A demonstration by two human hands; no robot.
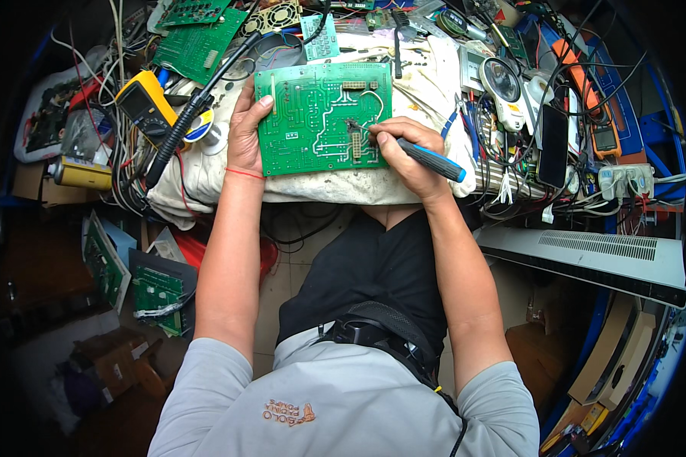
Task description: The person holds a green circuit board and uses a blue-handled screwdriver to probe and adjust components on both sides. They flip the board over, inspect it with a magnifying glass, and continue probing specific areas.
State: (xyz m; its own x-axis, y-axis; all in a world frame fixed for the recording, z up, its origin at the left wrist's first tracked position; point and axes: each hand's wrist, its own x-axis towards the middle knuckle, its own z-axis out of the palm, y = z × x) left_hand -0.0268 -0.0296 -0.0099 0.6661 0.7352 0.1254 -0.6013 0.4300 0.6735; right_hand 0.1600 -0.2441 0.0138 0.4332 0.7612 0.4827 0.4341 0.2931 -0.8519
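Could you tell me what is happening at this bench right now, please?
A person is working on a green circuit board lying on a white cloth. The left hand steadies the board's left edge. The right hand holds a blue-handled tool with its tip on the board near the middle. A yellow multimeter sits to the left.

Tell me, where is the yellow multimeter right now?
In the head view, the yellow multimeter lies upper left, beside the left hand, among tangled wires.
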